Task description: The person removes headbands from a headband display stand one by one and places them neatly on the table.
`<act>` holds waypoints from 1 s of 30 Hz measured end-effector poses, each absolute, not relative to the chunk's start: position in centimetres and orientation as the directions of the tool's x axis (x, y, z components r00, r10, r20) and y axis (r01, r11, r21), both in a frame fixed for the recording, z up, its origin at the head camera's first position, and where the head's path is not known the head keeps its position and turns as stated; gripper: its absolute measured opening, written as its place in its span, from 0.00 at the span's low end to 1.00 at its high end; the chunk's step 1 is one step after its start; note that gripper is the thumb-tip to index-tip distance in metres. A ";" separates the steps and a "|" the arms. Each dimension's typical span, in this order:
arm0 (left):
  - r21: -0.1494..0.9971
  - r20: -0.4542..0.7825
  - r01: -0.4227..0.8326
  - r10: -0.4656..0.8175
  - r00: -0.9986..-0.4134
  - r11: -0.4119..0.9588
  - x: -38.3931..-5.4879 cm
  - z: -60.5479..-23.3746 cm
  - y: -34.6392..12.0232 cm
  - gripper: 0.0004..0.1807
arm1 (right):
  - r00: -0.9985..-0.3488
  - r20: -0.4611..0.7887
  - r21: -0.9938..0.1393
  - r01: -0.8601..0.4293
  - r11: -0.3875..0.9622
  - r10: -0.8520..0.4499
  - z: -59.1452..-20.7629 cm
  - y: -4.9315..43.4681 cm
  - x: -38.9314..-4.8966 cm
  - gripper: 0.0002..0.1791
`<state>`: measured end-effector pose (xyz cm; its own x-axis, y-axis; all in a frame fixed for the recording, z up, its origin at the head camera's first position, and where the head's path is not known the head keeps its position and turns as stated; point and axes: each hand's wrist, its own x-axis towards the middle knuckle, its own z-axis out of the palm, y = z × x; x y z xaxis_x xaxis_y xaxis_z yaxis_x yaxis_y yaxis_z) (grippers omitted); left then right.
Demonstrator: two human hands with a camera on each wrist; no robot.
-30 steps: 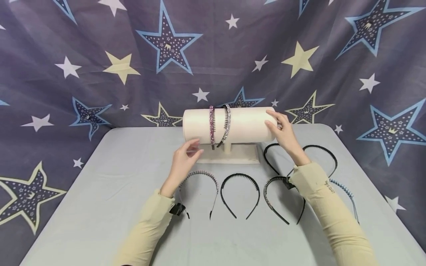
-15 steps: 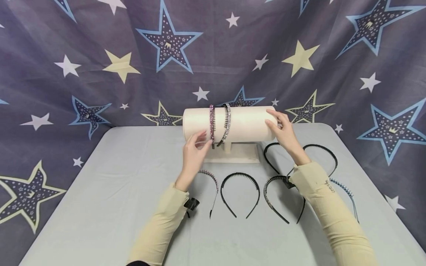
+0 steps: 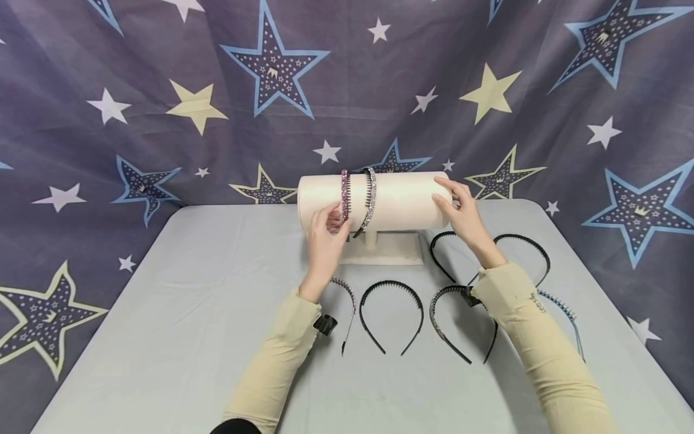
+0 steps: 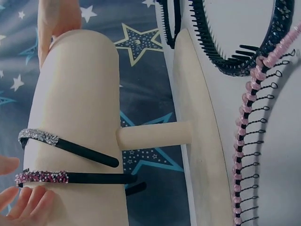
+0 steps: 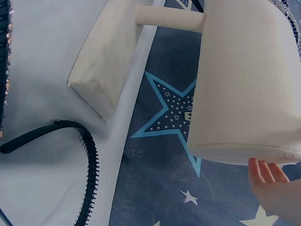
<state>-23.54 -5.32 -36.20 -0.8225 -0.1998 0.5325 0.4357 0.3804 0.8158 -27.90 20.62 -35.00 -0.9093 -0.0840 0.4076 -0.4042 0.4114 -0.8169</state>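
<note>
A cream padded roll [image 3: 406, 199] stands on a T-shaped display stand, wearing a pink jewelled headband [image 3: 345, 187] and a silver jewelled headband [image 3: 371, 199]. My left hand [image 3: 325, 241] is at the roll's front with its thumb and fingers on either side of the pink headband. In the left wrist view the fingers [image 4: 35, 202] lie along its edge, and the thumb stands slightly off it. My right hand [image 3: 466, 217] touches the roll's right end with its fingers fairly straight, the fingertips [image 5: 256, 167] at the end's rim in the right wrist view.
Several headbands lie before the stand's base [image 3: 390, 250]: a pink beaded one [image 3: 352, 301], partly behind the left arm, a plain black one [image 3: 391, 283], a dark glittery one [image 3: 434, 307] and a blue one [image 3: 566, 310]. Black headbands [image 3: 534, 244] lie under the right wrist. A starry curtain [image 3: 347, 90] hangs behind.
My left hand has moved right and up along the roll, from below its left end to the pink headband. My right hand has stayed at the right end.
</note>
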 end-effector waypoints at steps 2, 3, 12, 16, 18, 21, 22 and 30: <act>0.819 0.531 0.432 -0.214 -0.820 0.378 -23.7 -36.2 -5.2 0.20 | -0.911 0.404 -0.819 -0.402 0.409 -0.085 -35.0 20.6 -27.9 0.25; 0.820 0.531 0.431 -0.220 -0.818 0.378 -23.7 -36.2 -5.1 0.21 | -0.912 0.402 -0.822 -0.399 0.407 -0.083 -35.0 20.6 -27.9 0.25; 0.796 0.566 0.439 -0.255 -0.784 0.416 -24.1 -36.3 -4.7 0.20 | -0.914 0.398 -0.827 -0.394 0.401 -0.078 -35.0 20.5 -28.0 0.25; 0.789 0.577 0.445 -0.260 -0.774 0.424 -24.2 -36.5 -4.5 0.19 | -0.911 0.403 -0.821 -0.400 0.406 -0.083 -35.1 20.7 -28.0 0.25; 0.789 0.577 0.444 -0.263 -0.773 0.424 -24.3 -36.5 -4.5 0.19 | -0.911 0.404 -0.821 -0.401 0.407 -0.084 -35.1 20.7 -28.0 0.25; 0.792 0.573 0.441 -0.266 -0.775 0.423 -24.4 -36.5 -4.5 0.18 | -0.913 0.399 -0.823 -0.397 0.407 -0.083 -35.0 20.7 -28.0 0.25; 0.793 0.571 0.439 -0.266 -0.776 0.423 -24.4 -36.5 -4.5 0.18 | -0.915 0.396 -0.824 -0.393 0.407 -0.082 -34.9 20.6 -27.9 0.24; 0.820 0.536 0.419 -0.269 -0.800 0.389 -24.4 -36.5 -5.0 0.18 | -0.916 0.389 -0.831 -0.393 0.393 -0.094 -33.2 19.7 -26.2 0.23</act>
